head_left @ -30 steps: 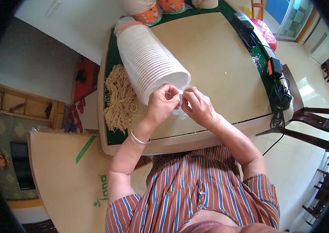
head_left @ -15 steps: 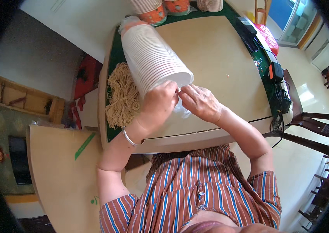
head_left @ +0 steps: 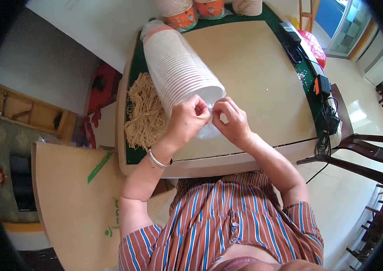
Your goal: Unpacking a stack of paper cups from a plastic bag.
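A long stack of white paper tubs (head_left: 178, 67) lies on its side on the table, nested inside a clear plastic bag (head_left: 208, 132). The open rim of the nearest tub faces my hands. My left hand (head_left: 188, 118) pinches the gathered mouth of the bag just in front of that rim. Against it, my right hand (head_left: 233, 123) pinches the same bunched plastic, its thumb and forefinger curled into a ring. Whether a thin string is also between the fingertips, I cannot tell. Left of the stack lies a loose bundle of beige strings (head_left: 143, 113), close to my left wrist.
More stacked tubs with orange sides (head_left: 180, 19) stand at the table's far edge. Black power adapters and cables (head_left: 328, 122) run along the right side of the table (head_left: 263, 90). A dark wooden chair (head_left: 367, 144) stands at right, and a large cardboard sheet (head_left: 72, 189) at lower left.
My right hand's fingers have curled and lifted, with the fingertips slightly further from the left ones. The bag's bunched mouth shows more between them. The tub stack stays in place.
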### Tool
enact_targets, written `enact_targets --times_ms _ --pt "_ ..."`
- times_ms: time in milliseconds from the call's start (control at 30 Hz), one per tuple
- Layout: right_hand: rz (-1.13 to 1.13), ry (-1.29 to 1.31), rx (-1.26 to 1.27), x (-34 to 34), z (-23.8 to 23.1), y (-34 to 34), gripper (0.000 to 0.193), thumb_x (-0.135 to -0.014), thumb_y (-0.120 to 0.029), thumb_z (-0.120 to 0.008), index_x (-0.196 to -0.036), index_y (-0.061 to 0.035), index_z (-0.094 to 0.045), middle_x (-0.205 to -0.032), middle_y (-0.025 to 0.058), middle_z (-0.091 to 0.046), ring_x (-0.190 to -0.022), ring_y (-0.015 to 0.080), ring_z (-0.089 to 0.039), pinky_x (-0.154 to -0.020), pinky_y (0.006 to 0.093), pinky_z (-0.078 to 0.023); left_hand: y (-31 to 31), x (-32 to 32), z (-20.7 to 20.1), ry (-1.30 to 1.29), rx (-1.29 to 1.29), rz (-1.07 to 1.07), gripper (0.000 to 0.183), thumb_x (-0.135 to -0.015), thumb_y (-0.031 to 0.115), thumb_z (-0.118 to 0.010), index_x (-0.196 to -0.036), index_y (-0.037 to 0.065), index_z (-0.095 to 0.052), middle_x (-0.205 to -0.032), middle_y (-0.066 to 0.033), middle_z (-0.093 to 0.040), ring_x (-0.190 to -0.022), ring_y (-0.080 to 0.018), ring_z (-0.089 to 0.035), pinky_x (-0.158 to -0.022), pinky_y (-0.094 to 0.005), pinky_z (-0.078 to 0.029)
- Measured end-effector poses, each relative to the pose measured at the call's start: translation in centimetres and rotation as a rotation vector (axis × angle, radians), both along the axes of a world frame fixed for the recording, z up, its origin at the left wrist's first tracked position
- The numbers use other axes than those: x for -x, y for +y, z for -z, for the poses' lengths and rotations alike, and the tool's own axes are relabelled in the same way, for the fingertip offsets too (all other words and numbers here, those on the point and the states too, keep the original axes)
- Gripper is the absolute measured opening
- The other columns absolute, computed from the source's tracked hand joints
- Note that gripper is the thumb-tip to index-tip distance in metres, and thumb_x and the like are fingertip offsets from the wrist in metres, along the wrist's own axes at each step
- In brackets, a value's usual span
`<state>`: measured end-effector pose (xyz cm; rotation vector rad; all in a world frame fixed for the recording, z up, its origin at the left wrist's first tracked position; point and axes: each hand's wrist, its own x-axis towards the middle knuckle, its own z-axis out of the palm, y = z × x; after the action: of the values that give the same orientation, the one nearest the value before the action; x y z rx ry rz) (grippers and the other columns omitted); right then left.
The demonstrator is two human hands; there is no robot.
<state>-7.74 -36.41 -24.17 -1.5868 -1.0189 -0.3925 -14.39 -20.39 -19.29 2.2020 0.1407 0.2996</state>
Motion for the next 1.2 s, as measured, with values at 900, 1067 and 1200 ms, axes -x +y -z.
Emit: enact_targets --times_ms 900,1067,1200 --pt "0.136 -0.382 0.448 -0.3 -2.0 -1.0 0.019 -0.080 -0.009 -0.065 -0.093 -0.0028 -0.052 -0.090 0.0132 -0.055 -0.082 0.0277 -0.062 -0.070 0.0396 -0.054 -1.4 -0.5 -0.7 -0.065 -0.117 -0.035 0.016 -0.084 0.012 -0.076 -0.081 0.003 -0.064 -0.068 -0.0116 -0.068 -0.061 -0.0246 -0.068 -0.059 -0.0370 -0.054" --pt "0.121 -0.338 0.253 -0.4 -0.7 -0.9 0.020 -0.082 -0.007 -0.069 -0.092 -0.0035 -0.051 -0.087 0.0126 -0.055 -0.075 0.0287 -0.063 -0.060 0.0391 -0.054 -2.4 0.6 -0.8 -0.063 -0.132 -0.070 0.015 -0.089 0.010 -0.077 -0.087 0.002 -0.064 -0.072 -0.0057 -0.068 -0.065 -0.0088 -0.063 -0.061 -0.0290 -0.054" --pt "0.110 -0.290 0.146 0.1 -0.3 -0.2 0.020 -0.082 -0.005 -0.069 -0.092 -0.0042 -0.052 -0.086 0.0120 -0.056 -0.070 0.0299 -0.064 -0.057 0.0394 -0.054 -2.3 1.6 0.4 -0.222 -0.061 -0.117 0.012 -0.086 0.004 -0.072 -0.086 0.002 -0.060 -0.075 -0.0106 -0.065 -0.064 -0.0234 -0.065 -0.062 -0.0353 -0.053"
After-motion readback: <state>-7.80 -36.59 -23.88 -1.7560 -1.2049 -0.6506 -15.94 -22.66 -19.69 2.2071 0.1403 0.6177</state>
